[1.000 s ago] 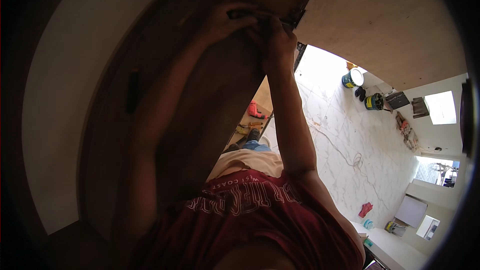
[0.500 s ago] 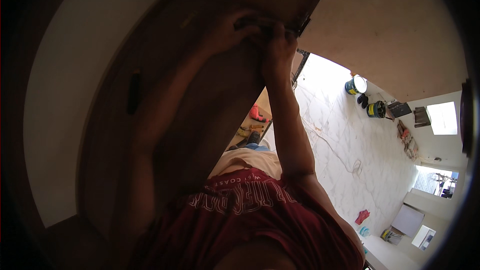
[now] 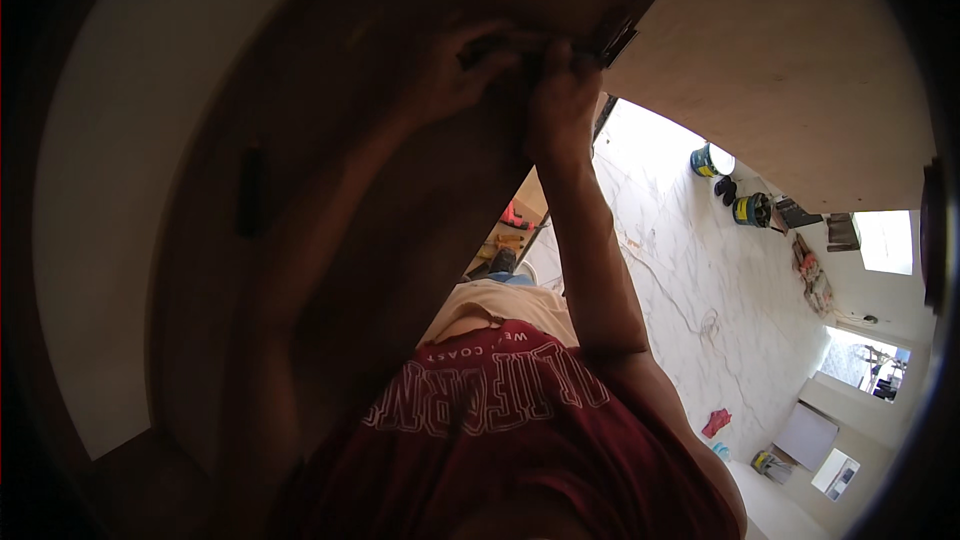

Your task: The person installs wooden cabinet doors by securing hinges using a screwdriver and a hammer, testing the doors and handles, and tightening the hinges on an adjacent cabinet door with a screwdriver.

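Dim left, bright right.
Fingers in deep shadow, detail lost; floor washed out; glare from opening at far right; dark fisheye rim, bent edges.

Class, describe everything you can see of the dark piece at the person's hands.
The dark piece looks nearly black and narrow, and lies roughly crosswise near the top middle of the view, in deep shadow against the brown panel. The left hand holds it, fingers along its upper side and thumb below. The right hand is at its right side, fingers bent, covering that end; whether they grip it is unclear. Its material and any smaller parts are too dark to make out.
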A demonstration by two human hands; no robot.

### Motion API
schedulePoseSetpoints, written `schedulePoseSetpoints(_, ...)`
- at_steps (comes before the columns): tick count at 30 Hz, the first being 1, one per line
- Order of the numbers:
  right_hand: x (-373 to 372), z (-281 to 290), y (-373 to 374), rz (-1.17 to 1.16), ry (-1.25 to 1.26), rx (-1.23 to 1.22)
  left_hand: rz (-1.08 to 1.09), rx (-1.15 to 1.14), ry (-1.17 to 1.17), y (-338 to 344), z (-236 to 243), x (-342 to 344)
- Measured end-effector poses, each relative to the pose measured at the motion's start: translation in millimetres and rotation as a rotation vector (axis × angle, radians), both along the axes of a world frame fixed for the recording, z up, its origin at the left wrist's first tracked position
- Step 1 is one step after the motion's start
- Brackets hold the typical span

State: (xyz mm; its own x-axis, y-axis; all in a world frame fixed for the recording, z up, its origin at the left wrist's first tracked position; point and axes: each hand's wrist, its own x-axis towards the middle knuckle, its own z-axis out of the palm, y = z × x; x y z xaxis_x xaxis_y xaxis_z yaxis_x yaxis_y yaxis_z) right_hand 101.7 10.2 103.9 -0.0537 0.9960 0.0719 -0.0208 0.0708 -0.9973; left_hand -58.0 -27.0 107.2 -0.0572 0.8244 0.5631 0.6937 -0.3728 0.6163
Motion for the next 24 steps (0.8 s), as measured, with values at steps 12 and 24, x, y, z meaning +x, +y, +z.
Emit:
schedulePoseSetpoints(12,5,7,-9,0.130,0.068,0.002,-0.065,-0.061,-0.126,-28,14,18)
schedulePoseSetpoints(24,-7,6,-23,-0.049,-0.068,0.172,-0.168,-0.113,-0.145,-12,13,-21)
